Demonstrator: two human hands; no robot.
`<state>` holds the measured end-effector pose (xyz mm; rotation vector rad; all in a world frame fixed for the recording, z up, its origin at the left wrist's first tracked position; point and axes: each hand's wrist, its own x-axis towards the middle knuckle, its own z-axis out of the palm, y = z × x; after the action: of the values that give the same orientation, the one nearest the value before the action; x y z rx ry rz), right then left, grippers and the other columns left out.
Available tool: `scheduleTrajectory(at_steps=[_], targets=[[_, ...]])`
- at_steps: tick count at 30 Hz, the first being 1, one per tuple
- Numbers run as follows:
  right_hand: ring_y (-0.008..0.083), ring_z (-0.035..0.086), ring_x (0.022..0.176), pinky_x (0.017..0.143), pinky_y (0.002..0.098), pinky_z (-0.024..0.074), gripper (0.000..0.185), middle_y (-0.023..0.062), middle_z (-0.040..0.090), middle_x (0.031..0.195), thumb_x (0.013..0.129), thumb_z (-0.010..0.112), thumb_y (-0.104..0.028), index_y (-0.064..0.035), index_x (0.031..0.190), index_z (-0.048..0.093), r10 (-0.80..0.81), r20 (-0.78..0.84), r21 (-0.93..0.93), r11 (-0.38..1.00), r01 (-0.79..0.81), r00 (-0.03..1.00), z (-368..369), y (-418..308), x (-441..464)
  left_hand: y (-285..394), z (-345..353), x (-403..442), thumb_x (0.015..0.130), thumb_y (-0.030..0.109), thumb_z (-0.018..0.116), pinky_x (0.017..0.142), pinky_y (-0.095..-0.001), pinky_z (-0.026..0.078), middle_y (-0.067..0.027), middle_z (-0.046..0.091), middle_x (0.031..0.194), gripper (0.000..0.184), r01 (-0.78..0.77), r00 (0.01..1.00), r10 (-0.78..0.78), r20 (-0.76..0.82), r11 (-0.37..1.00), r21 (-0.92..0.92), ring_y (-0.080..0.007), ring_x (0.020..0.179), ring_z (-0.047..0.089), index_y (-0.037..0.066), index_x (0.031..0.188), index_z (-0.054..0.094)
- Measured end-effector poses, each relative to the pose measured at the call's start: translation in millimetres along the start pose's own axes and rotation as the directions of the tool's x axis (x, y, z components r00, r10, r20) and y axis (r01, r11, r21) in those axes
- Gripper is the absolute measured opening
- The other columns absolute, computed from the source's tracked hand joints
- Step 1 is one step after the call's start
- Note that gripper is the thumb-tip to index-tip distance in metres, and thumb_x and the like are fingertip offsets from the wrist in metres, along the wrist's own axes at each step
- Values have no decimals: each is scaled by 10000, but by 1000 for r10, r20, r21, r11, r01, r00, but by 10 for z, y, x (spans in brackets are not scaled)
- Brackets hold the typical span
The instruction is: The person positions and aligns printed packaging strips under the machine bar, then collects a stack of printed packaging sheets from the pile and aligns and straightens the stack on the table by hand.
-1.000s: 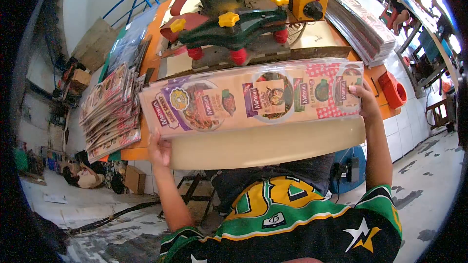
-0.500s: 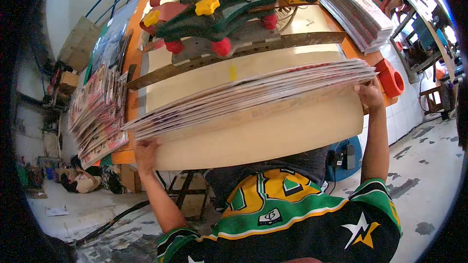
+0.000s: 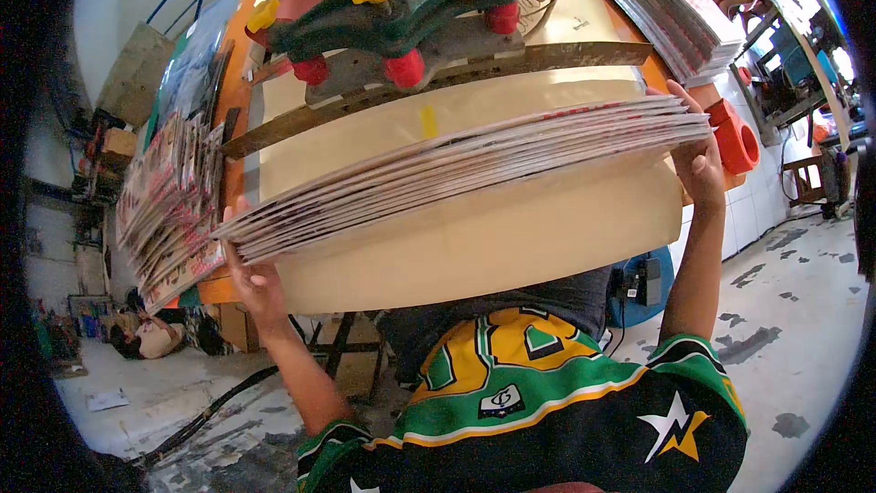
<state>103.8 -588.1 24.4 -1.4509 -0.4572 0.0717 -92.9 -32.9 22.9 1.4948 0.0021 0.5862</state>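
Note:
A long stack of thin, printed, plastic-looking sheets (image 3: 456,162) spans the space before me, its many edges facing up at me and fanned slightly apart on the left. My left hand (image 3: 255,278) holds the left end, palm against the edges, with fingertips showing beyond the stack and the thumb on the near side. At the opposite end, my right hand (image 3: 697,164) holds the stack likewise, fingers stretched up along it and thumb nearer me. Beneath lies a smooth tan sheet (image 3: 493,242) that curves down at its front edge.
Beyond the stack stands a dark green machine clamp (image 3: 438,14) with yellow knobs and red feet, behind a metal bar (image 3: 557,57). Printed sheets are piled on the left (image 3: 169,210) and back right (image 3: 680,14). An orange-red ring-shaped holder (image 3: 737,141) sits beside my right hand.
Both hands have shifted from gripping the stack's lower corners to lying along its ends with straighter fingers. My left hand moved slightly left. The sheet edges look more evenly spread.

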Motion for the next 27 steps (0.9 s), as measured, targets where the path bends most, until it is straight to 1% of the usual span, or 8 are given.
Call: scheduleTrajectory(at_steps=[2,6,8,17,18,20,23,27], targets=[[300,314,1429,1173,431,256,1284,210,286,1548,612,800,-664,3,1518,180,-43,-61,34,998,45,997,199,-33,-3,-27,85,-21,724,600,752,1180,-445,243,-191,199,1586,1140,-21,1000,20,-16,998,-52,-299,1450,258,36,1531,178],[294,219,1467,1194,444,207,1319,197,198,1582,607,763,-718,-7,1528,143,-135,-154,-11,991,135,979,305,57,-34,-138,231,-96,736,640,714,1196,-470,181,-182,143,1602,1155,-35,999,34,39,999,15,-310,1470,192,55,1543,133],[272,168,1482,1210,431,167,1144,149,149,1605,759,662,-669,-36,1541,118,-218,-11,-53,975,217,976,222,89,-66,-159,285,-101,734,658,702,1201,-490,134,-174,118,1609,1173,-42,999,42,17,999,-7,-319,1483,135,70,1551,99],[265,241,1461,1205,414,183,660,130,185,1600,1025,362,-405,-71,1546,135,-88,-175,114,988,109,981,230,187,-116,-139,329,-145,738,741,624,1201,-498,113,-157,78,1618,1199,-95,995,95,5,990,100,-320,1489,100,107,1561,25],[265,241,1461,1205,414,183,660,130,185,1600,1025,362,-405,-71,1546,135,-87,-179,111,988,108,980,271,149,-114,-134,349,-145,737,745,621,1201,-497,118,-164,81,1617,1202,-91,996,92,-6,993,69,-323,1488,104,109,1560,19],[282,174,1478,1210,431,170,992,135,153,1607,867,539,-644,-84,1553,92,-120,-149,69,989,132,981,347,94,-107,-118,376,-137,735,749,619,1200,-496,123,-171,83,1615,1206,-87,996,87,-9,996,33,-326,1487,108,111,1560,13],[326,229,1456,1198,449,203,1104,204,197,1577,793,563,-736,-60,1543,117,-43,-295,125,989,83,955,446,88,-65,-83,410,-137,747,747,608,1194,-511,150,-213,88,1602,1201,-40,999,40,-34,999,20,-335,1479,132,91,1556,10],[351,296,1422,1185,452,235,1075,263,256,1533,812,514,-751,-7,1512,178,-140,-198,167,970,174,970,390,41,-79,25,321,-99,812,693,592,1188,-478,202,-283,169,1561,1149,11,1000,-11,2,973,-230,-356,1435,259,10,1537,19]])
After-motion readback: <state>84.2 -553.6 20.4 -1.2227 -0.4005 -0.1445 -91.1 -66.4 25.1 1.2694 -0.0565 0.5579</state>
